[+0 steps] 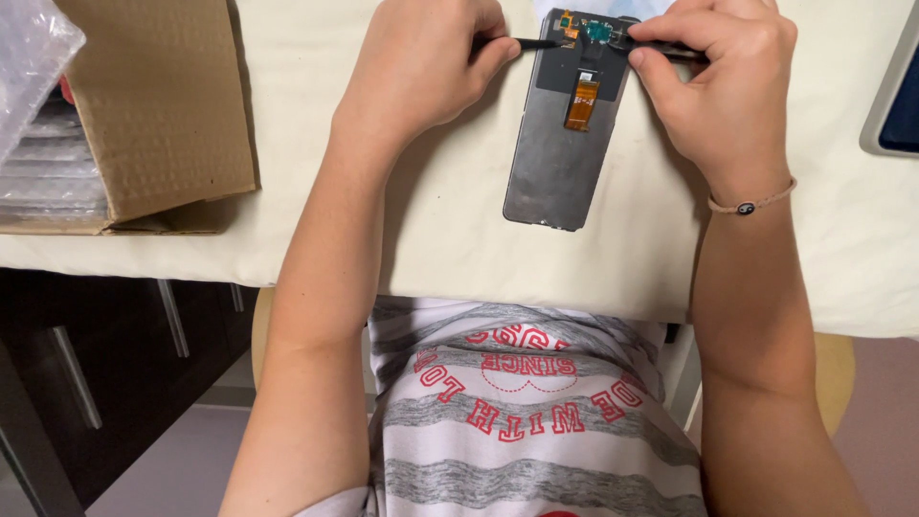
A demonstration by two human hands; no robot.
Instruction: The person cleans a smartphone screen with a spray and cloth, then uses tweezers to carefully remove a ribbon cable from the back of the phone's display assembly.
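Note:
A dark grey phone screen panel (pixel 557 153) lies face down on the cream table cover (pixel 450 230), with an orange flex strip (pixel 581 101) on its back and small circuit parts (pixel 595 31) at its far end. My left hand (pixel 426 67) grips a thin black tool (pixel 522 43) whose tip touches the panel's far left corner. My right hand (pixel 713 81) pinches a second black tool (pixel 670 50) against the circuit parts at the far right corner. A cord bracelet (pixel 751 203) circles my right wrist.
A cardboard box (pixel 158 105) sits at the left with clear bubble-wrap bags (pixel 38 144) beside it. A grey-edged device (pixel 895 96) shows at the right edge. The table's near edge runs just above my striped shirt (pixel 517 412). Dark drawers (pixel 105 354) stand below left.

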